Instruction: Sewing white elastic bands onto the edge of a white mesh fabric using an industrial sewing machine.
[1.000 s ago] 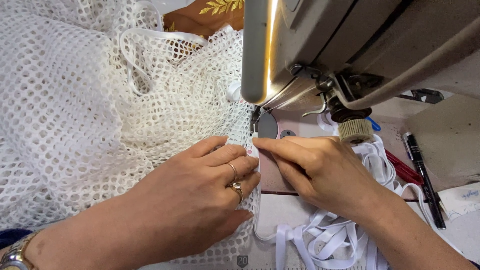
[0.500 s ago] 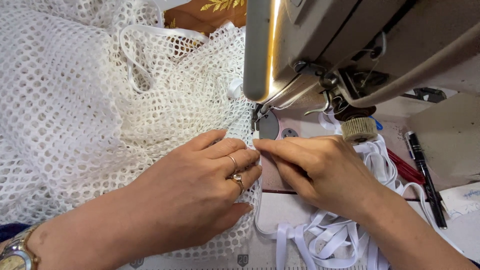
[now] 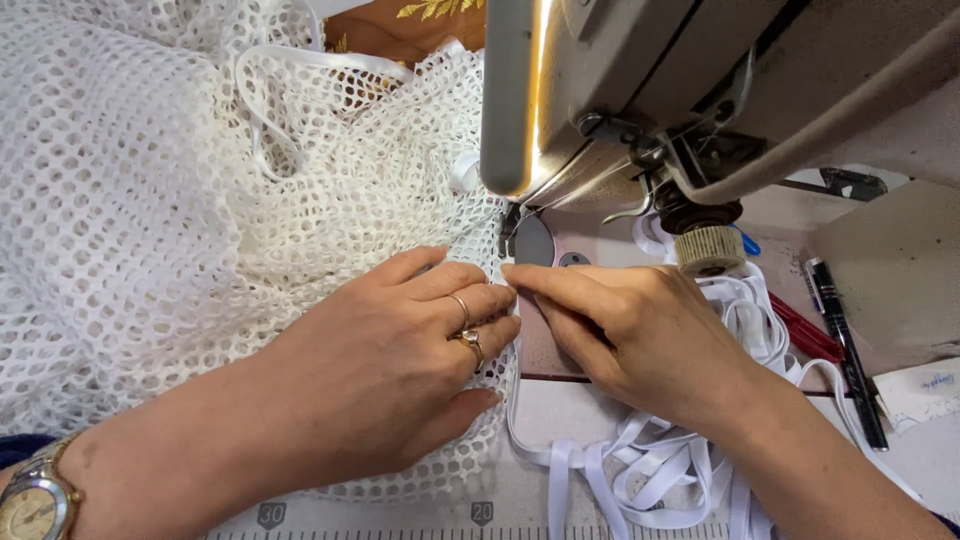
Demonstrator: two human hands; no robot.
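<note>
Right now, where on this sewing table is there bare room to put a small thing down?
Bare table shows only in a narrow strip between the white mesh fabric and the loose white tape, below the metal plate. Another pale patch lies right of the black pen. Under the sewing machine it is crowded: left hand and right hand meet there.

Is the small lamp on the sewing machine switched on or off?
On. A bright yellowish strip glows along the sewing machine head's edge, just above the white mesh fabric.

A black pen (image 3: 845,350) and red pencils (image 3: 805,335) lie beside a paper slip (image 3: 925,392).
</note>
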